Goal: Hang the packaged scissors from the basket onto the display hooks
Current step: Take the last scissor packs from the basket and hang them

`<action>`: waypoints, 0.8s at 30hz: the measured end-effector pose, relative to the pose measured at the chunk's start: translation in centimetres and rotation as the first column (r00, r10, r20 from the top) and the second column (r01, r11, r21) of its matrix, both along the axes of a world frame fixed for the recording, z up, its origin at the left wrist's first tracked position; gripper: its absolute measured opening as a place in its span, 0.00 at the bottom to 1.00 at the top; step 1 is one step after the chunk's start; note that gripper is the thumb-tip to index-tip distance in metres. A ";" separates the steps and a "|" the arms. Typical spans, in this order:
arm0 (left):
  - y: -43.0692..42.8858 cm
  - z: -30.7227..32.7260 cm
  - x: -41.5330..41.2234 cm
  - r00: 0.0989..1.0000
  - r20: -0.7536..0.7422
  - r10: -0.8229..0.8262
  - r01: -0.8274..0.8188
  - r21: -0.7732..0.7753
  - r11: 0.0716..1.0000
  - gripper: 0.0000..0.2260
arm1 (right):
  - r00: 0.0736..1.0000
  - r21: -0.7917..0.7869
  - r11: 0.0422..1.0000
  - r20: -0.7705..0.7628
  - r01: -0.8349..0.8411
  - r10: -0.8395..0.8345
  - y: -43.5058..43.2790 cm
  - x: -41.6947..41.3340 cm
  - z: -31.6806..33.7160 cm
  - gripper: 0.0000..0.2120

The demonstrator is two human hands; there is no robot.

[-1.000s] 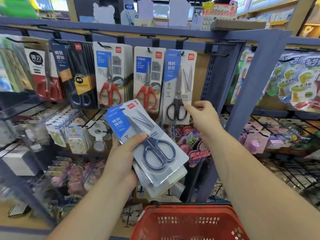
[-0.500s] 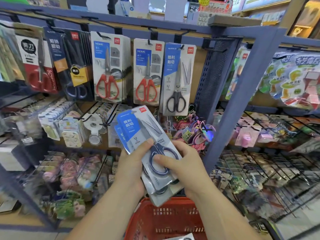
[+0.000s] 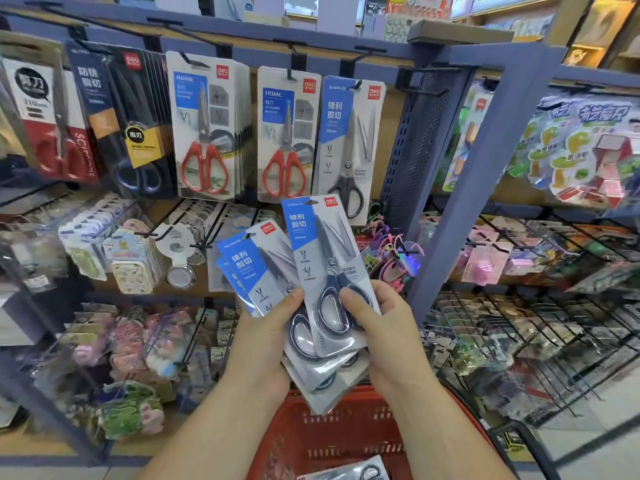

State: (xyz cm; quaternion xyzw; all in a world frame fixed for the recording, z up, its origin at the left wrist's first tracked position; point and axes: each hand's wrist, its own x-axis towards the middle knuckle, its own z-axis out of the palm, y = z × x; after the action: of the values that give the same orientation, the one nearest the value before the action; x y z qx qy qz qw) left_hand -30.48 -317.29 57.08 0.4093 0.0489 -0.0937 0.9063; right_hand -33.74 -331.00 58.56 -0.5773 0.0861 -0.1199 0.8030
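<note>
A stack of scissor packs [image 3: 256, 268] is gripped by the left hand [image 3: 266, 341], and the front pack [image 3: 322, 244] is pinched by the right hand [image 3: 384, 334] above a basket [image 3: 346, 441].

The held scissors pack [image 3: 313, 237] read "deli", "锋利剪切" and "170mm"; the hung red-handled packs [image 3: 204, 126] read "HOME" and "deli".

Head-worn view looks forward and down, close on the display rack [image 3: 485, 140].
</note>
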 end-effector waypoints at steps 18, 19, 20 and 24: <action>-0.3 2.9 2.0 0.972 0.188 0.142 -0.185 0.232 0.955 0.22 | 0.932 0.017 0.979 0.304 0.204 -0.199 -8.7 3.0 2.7 0.04; -0.6 3.2 2.2 0.969 0.199 0.148 -0.193 0.230 0.954 0.20 | 0.923 0.007 0.976 0.324 0.217 -0.208 -9.2 3.6 3.2 0.04; -0.9 3.6 2.3 0.967 0.204 0.151 -0.197 0.226 0.954 0.19 | 0.917 -0.005 0.975 0.341 0.222 -0.207 -9.7 4.1 3.6 0.04; -2.5 5.1 2.8 0.968 0.217 0.129 -0.178 0.223 0.958 0.17 | 0.914 -0.041 0.976 0.361 0.215 -0.186 -10.7 5.8 4.8 0.03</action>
State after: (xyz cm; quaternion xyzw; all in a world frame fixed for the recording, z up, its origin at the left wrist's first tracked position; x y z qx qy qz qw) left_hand -27.70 -319.80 62.19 0.5185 0.0004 0.0256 0.8547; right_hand -27.94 -341.68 63.33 -0.5657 -0.0064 -0.3074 0.7652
